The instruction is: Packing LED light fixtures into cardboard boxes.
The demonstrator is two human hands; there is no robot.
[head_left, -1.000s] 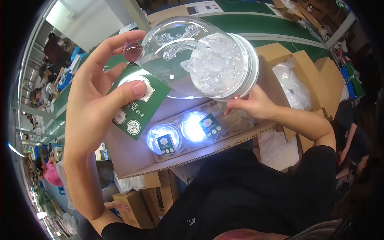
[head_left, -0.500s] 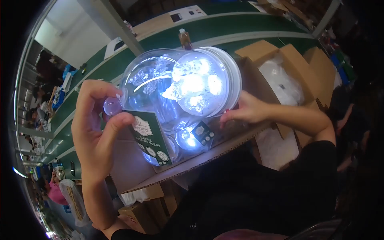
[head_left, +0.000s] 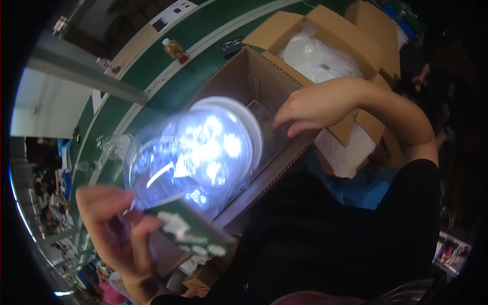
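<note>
Over the cardboard carton [head_left: 231,76], the left hand [head_left: 114,231] holds the lit clear dome [head_left: 203,152] at its narrow end (green tag [head_left: 190,229] beside the fingers); the right hand [head_left: 323,104], fingers loosely bent, is apart from the dome.

the dome [head_left: 195,157] left of centre was bluish white, with a whitish base ring [head_left: 254,124]. the tag [head_left: 193,231] at lower left was green with white marks. the upper-right carton [head_left: 378,43] was brown, and the shirt [head_left: 325,229] at the bottom was black.

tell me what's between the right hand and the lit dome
The inside of the open carton shows between the right hand and the lit dome in the head view.
</note>
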